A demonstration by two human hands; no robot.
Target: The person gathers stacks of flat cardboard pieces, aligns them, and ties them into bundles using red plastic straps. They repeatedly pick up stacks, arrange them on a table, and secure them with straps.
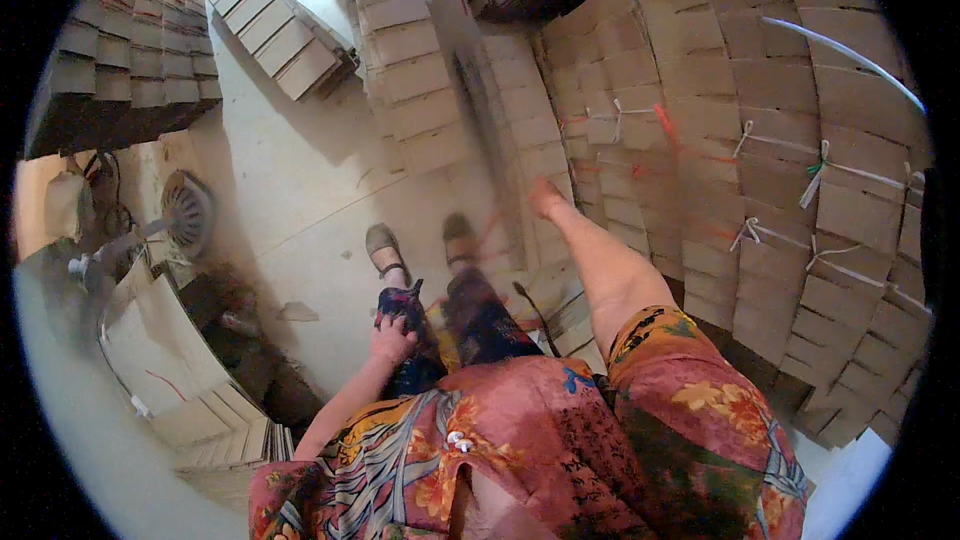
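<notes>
Across the head view, the left hand (393,338) lies loose on the trouser leg (415,372); the right hand (545,198) is at a cardboard stack (528,130), its grip impossible to tell. Bundles (775,210) farther right look done, tied with white string (823,152); this stack shows none.

The right hand (545,199) is blurred, and the top edge cuts off a cardboard row (408,52)
</notes>
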